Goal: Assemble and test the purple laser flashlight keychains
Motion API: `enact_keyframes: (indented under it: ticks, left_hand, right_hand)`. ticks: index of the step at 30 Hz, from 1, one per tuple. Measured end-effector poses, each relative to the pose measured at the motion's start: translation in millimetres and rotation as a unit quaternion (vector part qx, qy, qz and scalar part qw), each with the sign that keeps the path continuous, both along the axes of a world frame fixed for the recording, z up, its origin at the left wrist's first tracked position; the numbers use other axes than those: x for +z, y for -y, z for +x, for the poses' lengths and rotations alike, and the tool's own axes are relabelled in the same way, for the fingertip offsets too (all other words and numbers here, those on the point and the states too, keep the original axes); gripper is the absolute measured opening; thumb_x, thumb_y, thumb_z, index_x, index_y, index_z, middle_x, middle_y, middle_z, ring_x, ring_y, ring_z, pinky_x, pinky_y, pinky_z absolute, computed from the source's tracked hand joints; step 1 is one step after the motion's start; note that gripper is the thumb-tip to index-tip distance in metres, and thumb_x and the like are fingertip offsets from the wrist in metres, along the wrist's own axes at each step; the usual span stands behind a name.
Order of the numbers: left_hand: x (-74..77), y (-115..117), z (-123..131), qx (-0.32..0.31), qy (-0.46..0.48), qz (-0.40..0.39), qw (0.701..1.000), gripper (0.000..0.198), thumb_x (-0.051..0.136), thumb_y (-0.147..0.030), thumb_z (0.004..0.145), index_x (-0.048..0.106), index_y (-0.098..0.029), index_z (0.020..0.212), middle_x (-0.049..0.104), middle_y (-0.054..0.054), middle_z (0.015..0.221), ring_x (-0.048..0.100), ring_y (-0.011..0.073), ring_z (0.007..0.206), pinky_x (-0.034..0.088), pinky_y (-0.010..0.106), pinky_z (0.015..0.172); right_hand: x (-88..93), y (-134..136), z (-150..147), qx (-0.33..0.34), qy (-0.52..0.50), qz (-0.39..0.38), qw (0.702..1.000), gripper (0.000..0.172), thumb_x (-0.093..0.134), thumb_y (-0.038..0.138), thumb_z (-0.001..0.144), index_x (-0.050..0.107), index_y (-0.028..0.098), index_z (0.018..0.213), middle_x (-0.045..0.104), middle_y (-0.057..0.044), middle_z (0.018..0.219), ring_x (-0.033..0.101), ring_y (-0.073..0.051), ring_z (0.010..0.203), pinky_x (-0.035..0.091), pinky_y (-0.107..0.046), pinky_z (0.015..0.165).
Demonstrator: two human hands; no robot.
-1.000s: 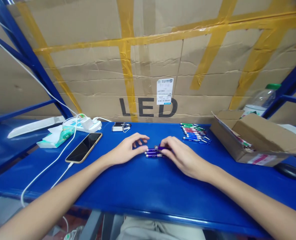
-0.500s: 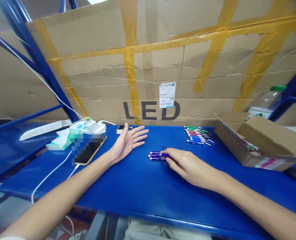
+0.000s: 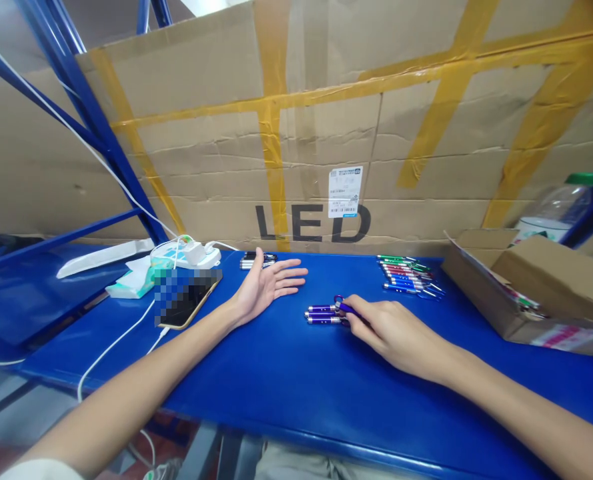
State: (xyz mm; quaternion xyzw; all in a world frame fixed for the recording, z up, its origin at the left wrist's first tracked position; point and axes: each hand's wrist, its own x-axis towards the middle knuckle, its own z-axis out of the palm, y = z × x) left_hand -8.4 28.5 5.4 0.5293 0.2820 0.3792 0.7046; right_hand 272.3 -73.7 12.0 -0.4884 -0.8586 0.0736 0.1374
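Right hand: we are watching the right hand [image 3: 387, 331] pinching a purple penlight [image 3: 345, 307] between thumb and forefinger; the fingers are hiding most of its barrel, and we are making out only one end with a ring.
Left hand: the left hand [image 3: 266, 288] is opening out, palm showing and fingers spread; whether its back is touching the tabletop, we cannot tell.
Purple row: three more penlights [image 3: 322, 321] are lying side by side on the table, just left of the pinched one — their right ends are disappearing behind the right fingertips.
Black and silver group: the left thumb is partly covering these slim tubes [image 3: 249, 265].
Coloured row: green, red and blue penlights [image 3: 401, 281] are lying near the carton, their thin clips blurring together.
Carton: the brown cardboard carton [image 3: 493, 308] is standing with flaps raised; its walls are hiding much of its contents.
Bottle: the clear plastic bottle [image 3: 559, 210] is showing only its upper part behind a flap.
Phone: pixelation is masking part of the phone [image 3: 196, 305].
Surfaces: smooth, glossy blue table [image 3: 276, 380]; creased cardboard sheet [image 3: 216, 167] crossed by shiny yellow tape, its shipping label [image 3: 345, 192] too small for us to be reading.
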Motion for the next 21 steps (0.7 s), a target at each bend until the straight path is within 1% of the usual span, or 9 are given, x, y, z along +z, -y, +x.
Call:
enact_keyframes:
  ticks: [3, 7, 9, 12, 14, 17, 18, 19, 21]
  left_hand:
    - [-0.5, -2.0, -1.3, 0.008, 0.0, -0.002, 1.0, 0.096, 0.02, -0.087, 0.099, 0.064, -0.016, 0.147, 0.062, 0.021, 0.155, 0.06, 0.039, 0.141, 0.043, 0.053, 0.119]
    - [-2.1, -4.7, -2.9, 0.0, -0.003, -0.002, 1.0, 0.097, 0.02, -0.088, 0.098, 0.064, -0.017, 0.147, 0.063, 0.02, 0.155, 0.06, 0.0385, 0.141, 0.044, 0.052, 0.118]
    - [-2.3, -4.7, -2.9, -0.006, -0.005, 0.001, 1.0, 0.097, 0.02, -0.088, 0.098, 0.064, -0.017, 0.148, 0.063, 0.02, 0.154, 0.06, 0.0383, 0.141, 0.043, 0.051, 0.119]
    - [-1.3, -3.3, -2.0, -0.009, -0.01, 0.001, 1.0, 0.098, 0.02, -0.088, 0.098, 0.064, -0.016, 0.148, 0.063, 0.02, 0.154, 0.059, 0.038, 0.142, 0.041, 0.05, 0.12]
    - [-0.3, -2.2, -1.1, -0.005, -0.013, -0.001, 1.0, 0.098, 0.02, -0.087, 0.099, 0.065, -0.015, 0.147, 0.063, 0.02, 0.155, 0.059, 0.0382, 0.142, 0.041, 0.051, 0.12]
    - [0.4, -1.6, -0.6, 0.0, -0.015, -0.003, 1.0, 0.097, 0.02, -0.087, 0.099, 0.065, -0.015, 0.146, 0.063, 0.02, 0.154, 0.059, 0.0387, 0.142, 0.041, 0.052, 0.12]
    - [0.1, -1.8, -0.7, 0.0, -0.015, -0.002, 1.0, 0.097, 0.02, -0.087, 0.099, 0.065, -0.015, 0.147, 0.063, 0.02, 0.154, 0.058, 0.0389, 0.143, 0.041, 0.052, 0.12]
    - [-0.3, -2.1, -1.0, 0.0, -0.013, 0.0, 1.0, 0.096, 0.021, -0.086, 0.099, 0.065, -0.015, 0.147, 0.063, 0.02, 0.154, 0.058, 0.039, 0.143, 0.041, 0.053, 0.12]
    - [-2.0, -3.2, -1.8, -0.006, -0.01, 0.003, 1.0, 0.094, 0.023, -0.084, 0.1, 0.064, -0.015, 0.148, 0.063, 0.02, 0.154, 0.058, 0.0391, 0.144, 0.039, 0.053, 0.121]
  right_hand:
    - [1.6, 3.0, -2.1, 0.022, 0.002, -0.004, 1.0, 0.025, 0.036, 0.03, 0.114, 0.059, 0.023, 0.108, 0.071, -0.003, 0.08, 0.068, -0.022, 0.069, 0.033, -0.032, 0.063]
    - [3.6, 6.2, -4.4, 0.066, -0.003, -0.024, 0.998, 0.023, 0.039, 0.03, 0.113, 0.06, 0.024, 0.105, 0.068, -0.001, 0.075, 0.065, -0.021, 0.065, 0.033, -0.031, 0.062]
    - [4.2, 5.6, -3.8, 0.042, -0.021, -0.014, 0.999, 0.023, 0.038, 0.031, 0.113, 0.059, 0.024, 0.108, 0.07, -0.002, 0.076, 0.066, -0.021, 0.065, 0.034, -0.031, 0.062]
    - [4.9, 4.3, -2.5, -0.029, -0.026, 0.031, 0.999, 0.024, 0.036, 0.032, 0.113, 0.058, 0.022, 0.115, 0.073, -0.004, 0.079, 0.069, -0.023, 0.067, 0.033, -0.031, 0.061]
    - [5.1, 5.1, -3.5, -0.022, 0.007, 0.04, 0.999, 0.022, 0.04, 0.03, 0.111, 0.06, 0.022, 0.111, 0.074, -0.004, 0.078, 0.069, -0.023, 0.066, 0.031, -0.032, 0.06]
    - [4.1, 6.9, -6.2, 0.032, 0.039, 0.022, 0.998, 0.021, 0.042, 0.027, 0.11, 0.062, 0.023, 0.106, 0.074, -0.003, 0.077, 0.069, -0.022, 0.065, 0.03, -0.031, 0.06]
    - [3.4, 6.9, -6.4, 0.029, 0.039, 0.025, 0.999, 0.021, 0.042, 0.027, 0.111, 0.062, 0.023, 0.108, 0.074, -0.003, 0.078, 0.07, -0.022, 0.066, 0.031, -0.031, 0.06]
    - [2.7, 6.3, -5.9, 0.011, 0.036, 0.034, 0.999, 0.021, 0.041, 0.027, 0.111, 0.062, 0.022, 0.111, 0.075, -0.003, 0.078, 0.071, -0.022, 0.066, 0.031, -0.031, 0.06]
    - [1.7, 4.4, -3.3, -0.041, 0.038, 0.067, 0.996, 0.022, 0.041, 0.029, 0.111, 0.061, 0.02, 0.116, 0.077, -0.005, 0.081, 0.072, -0.024, 0.068, 0.03, -0.031, 0.059]
